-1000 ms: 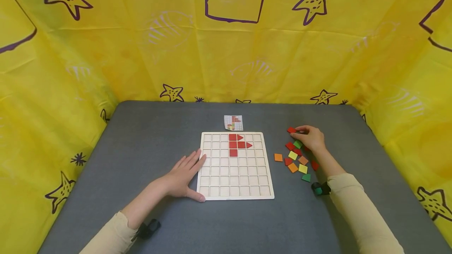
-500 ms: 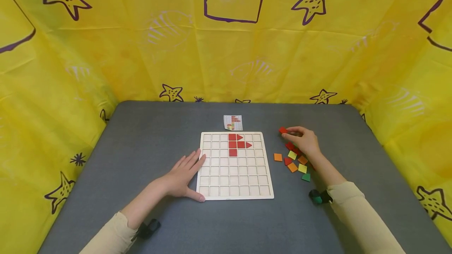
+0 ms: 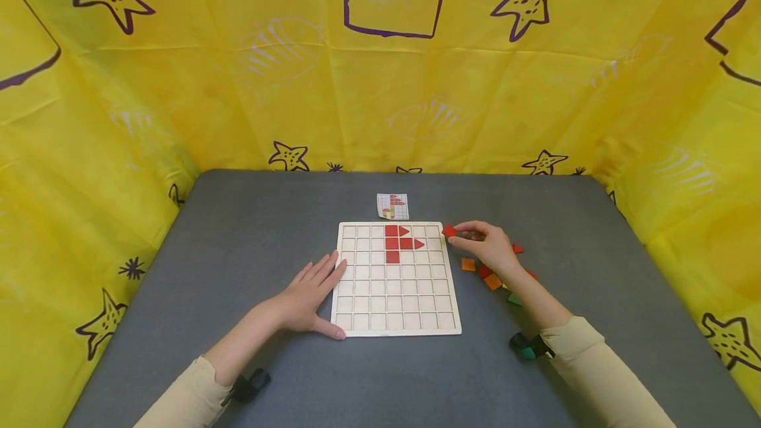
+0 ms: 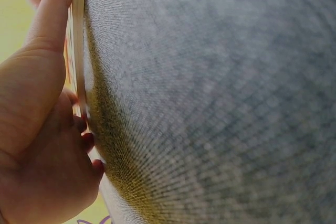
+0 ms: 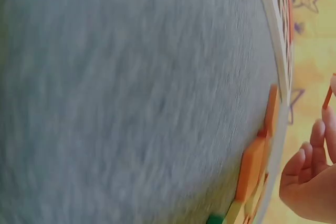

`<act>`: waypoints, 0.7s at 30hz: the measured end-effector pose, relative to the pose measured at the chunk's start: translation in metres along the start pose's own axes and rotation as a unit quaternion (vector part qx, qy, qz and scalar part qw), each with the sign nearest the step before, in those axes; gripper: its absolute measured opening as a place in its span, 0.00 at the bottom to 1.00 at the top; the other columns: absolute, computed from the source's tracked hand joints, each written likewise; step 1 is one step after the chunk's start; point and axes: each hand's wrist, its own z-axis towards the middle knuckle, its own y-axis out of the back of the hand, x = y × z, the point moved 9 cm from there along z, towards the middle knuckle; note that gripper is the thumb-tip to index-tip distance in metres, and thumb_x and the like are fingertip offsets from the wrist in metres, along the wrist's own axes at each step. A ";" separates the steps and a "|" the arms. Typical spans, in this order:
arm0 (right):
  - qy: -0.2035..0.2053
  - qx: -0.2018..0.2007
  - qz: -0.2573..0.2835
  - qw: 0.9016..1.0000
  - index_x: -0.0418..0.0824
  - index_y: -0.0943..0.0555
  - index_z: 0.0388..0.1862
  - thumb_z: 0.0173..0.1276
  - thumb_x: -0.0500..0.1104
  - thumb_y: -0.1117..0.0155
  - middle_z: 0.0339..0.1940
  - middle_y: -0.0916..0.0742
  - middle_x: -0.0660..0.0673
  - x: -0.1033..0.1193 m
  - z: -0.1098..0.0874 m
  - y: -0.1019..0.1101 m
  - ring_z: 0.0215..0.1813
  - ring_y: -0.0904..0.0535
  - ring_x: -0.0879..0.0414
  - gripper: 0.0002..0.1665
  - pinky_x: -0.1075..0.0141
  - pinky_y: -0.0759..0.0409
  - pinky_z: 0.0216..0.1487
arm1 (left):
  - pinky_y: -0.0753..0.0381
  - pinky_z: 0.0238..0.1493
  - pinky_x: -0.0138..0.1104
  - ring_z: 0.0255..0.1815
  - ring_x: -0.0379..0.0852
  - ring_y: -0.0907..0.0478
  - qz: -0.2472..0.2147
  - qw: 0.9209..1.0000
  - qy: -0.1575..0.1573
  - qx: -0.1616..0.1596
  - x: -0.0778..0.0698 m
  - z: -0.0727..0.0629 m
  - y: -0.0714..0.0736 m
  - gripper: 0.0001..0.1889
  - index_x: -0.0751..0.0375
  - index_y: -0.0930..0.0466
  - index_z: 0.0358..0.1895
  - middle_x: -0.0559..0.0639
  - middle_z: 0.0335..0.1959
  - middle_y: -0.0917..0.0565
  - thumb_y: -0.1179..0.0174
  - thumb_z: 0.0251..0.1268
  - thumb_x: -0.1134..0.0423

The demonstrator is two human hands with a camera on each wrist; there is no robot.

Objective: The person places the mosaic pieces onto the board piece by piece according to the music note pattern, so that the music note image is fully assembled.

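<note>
A red square tile (image 3: 448, 231) is pinched between the thumb and fingers of my right hand (image 3: 489, 246), at the upper right edge of the board. In the right wrist view the same red tile (image 5: 328, 97) shows edge-on, raised above the table. My left hand (image 3: 306, 296) lies with spread, straight fingers on the left edge of the wooden grid board (image 3: 386, 296). Red squares (image 3: 392, 244) and red pointed pieces (image 3: 419, 244) sit in the board's upper cells. The left wrist view shows my left hand (image 4: 39, 129) along the board's side (image 4: 78, 35).
A small printed card (image 3: 392, 206) with a coloured grid pattern lies behind the board. Loose tiles, among them an orange square (image 3: 468, 265), lie to the right, partly hidden under my right hand and forearm. Yellow patterned cloth (image 3: 380, 104) surrounds the grey table (image 3: 267, 216).
My right hand has carried the red tile leftward from above the loose pieces to the board's right edge. My left hand has stayed in place.
</note>
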 end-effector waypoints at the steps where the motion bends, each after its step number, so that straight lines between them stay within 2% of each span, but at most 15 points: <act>1: 0.005 0.005 0.003 1.000 0.46 0.16 0.50 0.56 0.58 0.25 0.42 0.18 0.43 0.002 -0.001 -0.003 0.36 0.28 0.48 0.27 0.66 0.29 0.28 | 0.58 0.73 0.56 0.78 0.60 0.62 -0.001 1.000 0.000 0.000 0.000 0.000 0.000 0.67 0.63 0.57 0.78 0.62 0.79 0.60 0.33 0.42 0.27; 6: 0.028 0.029 0.002 0.999 0.45 0.15 0.48 0.56 0.53 0.23 0.41 0.17 0.45 0.011 -0.004 -0.022 0.37 0.26 0.49 0.23 0.66 0.29 0.30 | 0.58 0.73 0.56 0.78 0.60 0.62 -0.002 1.000 0.000 -0.002 0.000 0.001 0.000 0.67 0.63 0.56 0.78 0.62 0.79 0.60 0.33 0.41 0.27; 13: 0.056 0.058 -0.041 0.996 0.46 0.13 0.45 0.55 0.52 0.23 0.32 0.21 0.46 0.021 -0.007 -0.049 0.36 0.29 0.51 0.20 0.62 0.33 0.32 | 0.58 0.73 0.56 0.78 0.59 0.62 0.002 1.000 0.001 0.001 0.000 0.002 -0.001 0.67 0.62 0.56 0.78 0.62 0.79 0.60 0.33 0.41 0.27; 21: 0.133 0.076 -0.103 0.983 0.46 0.12 0.41 0.53 0.49 0.21 0.39 0.15 0.51 0.043 -0.008 -0.069 0.42 0.28 0.52 0.17 0.59 0.30 0.42 | 0.58 0.73 0.56 0.78 0.60 0.62 -0.001 1.000 0.003 -0.001 0.002 0.001 -0.001 0.67 0.62 0.56 0.78 0.62 0.79 0.60 0.34 0.41 0.26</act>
